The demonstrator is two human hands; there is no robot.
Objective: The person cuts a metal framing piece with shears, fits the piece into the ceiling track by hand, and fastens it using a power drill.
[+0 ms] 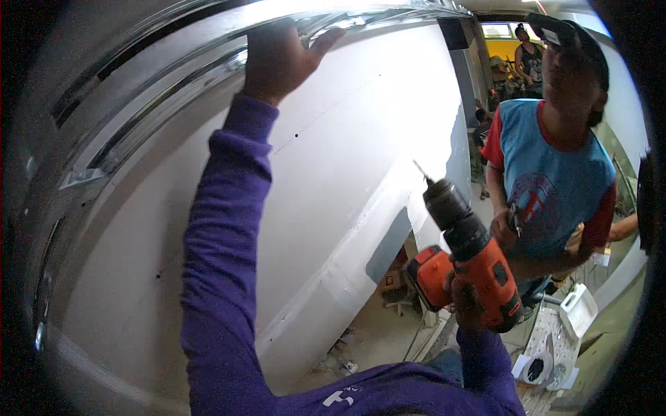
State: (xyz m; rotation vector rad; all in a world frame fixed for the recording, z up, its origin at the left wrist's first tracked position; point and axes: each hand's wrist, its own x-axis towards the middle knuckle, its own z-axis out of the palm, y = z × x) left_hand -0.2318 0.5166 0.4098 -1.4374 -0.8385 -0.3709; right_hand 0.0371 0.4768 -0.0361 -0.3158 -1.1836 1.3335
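My left hand (279,66) is raised high to a shiny metal channel (208,28) that runs overhead. Its fingers go up behind the channel's edge and are mostly hidden, while the thumb sticks out to the right. In my right hand (466,305) is an orange and black cordless drill (485,270), gripped by the handle. The drill tilts up to the left, with a thin bit (420,168) in its chuck. The bit points toward the white wall panel (333,152) and looks apart from it.
Close on the right stands a person (555,166) in a blue shirt with red sleeves, holding a small tool. Below them, a perforated board (548,333) carries a tape roll (535,369) and an open white case (578,312). Another person (529,62) is farther back.
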